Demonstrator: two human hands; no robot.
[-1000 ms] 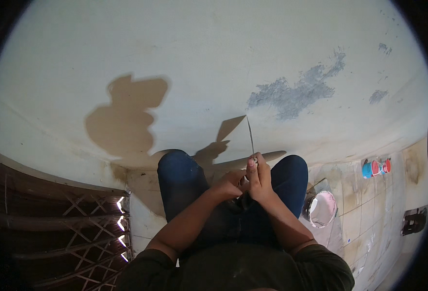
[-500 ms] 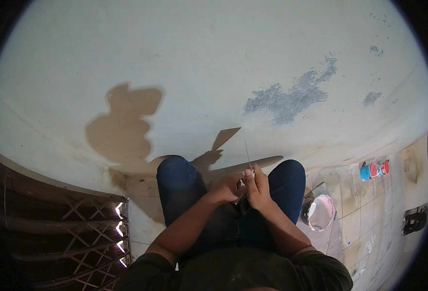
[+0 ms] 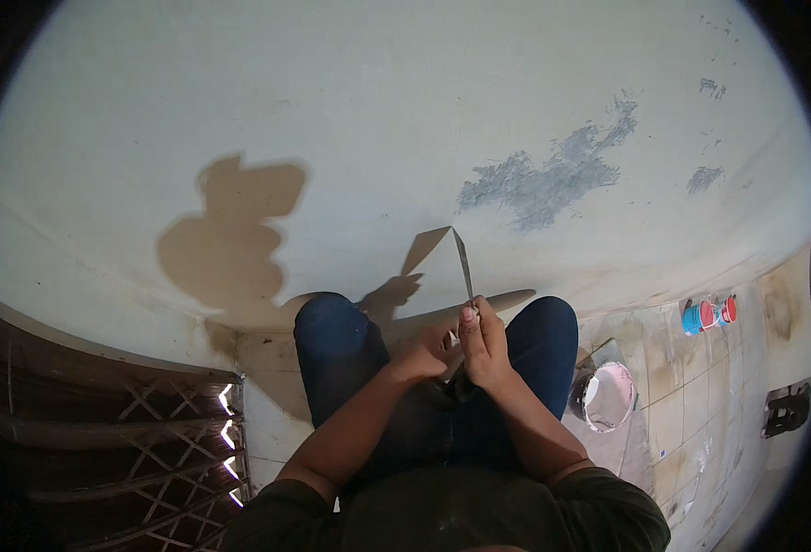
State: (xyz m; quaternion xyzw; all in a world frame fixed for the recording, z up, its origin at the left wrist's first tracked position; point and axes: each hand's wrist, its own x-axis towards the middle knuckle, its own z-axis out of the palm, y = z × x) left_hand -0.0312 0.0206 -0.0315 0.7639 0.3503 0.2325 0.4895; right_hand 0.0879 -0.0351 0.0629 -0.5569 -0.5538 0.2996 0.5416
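My right hand (image 3: pixel 485 350) is wrapped round the handle of a putty knife (image 3: pixel 463 259), its thumb lying along the top. The thin metal blade points away from me and is seen nearly edge-on. Its tip meets its own shadow on the pale wall (image 3: pixel 350 110), at or very close to the surface. Between my knees, my left hand (image 3: pixel 424 356) is closed beside the right one. Something small and pale shows at its fingers, mostly hidden. Up and right of the blade, a rough grey patch (image 3: pixel 552 179) marks the wall.
A pink-white bucket (image 3: pixel 610 396) stands on the tiled floor (image 3: pixel 670 396) beside my right knee. Farther right are a blue container (image 3: pixel 695 318) and a red one (image 3: pixel 728 310), with a dark stool-like object (image 3: pixel 787 411) beyond. A dark lattice gate (image 3: pixel 120 442) lies at the left.
My right hand has moved slightly forward and tilted the putty knife, so more of its blade shows and the tip sits higher along the wall. My left hand has barely moved.
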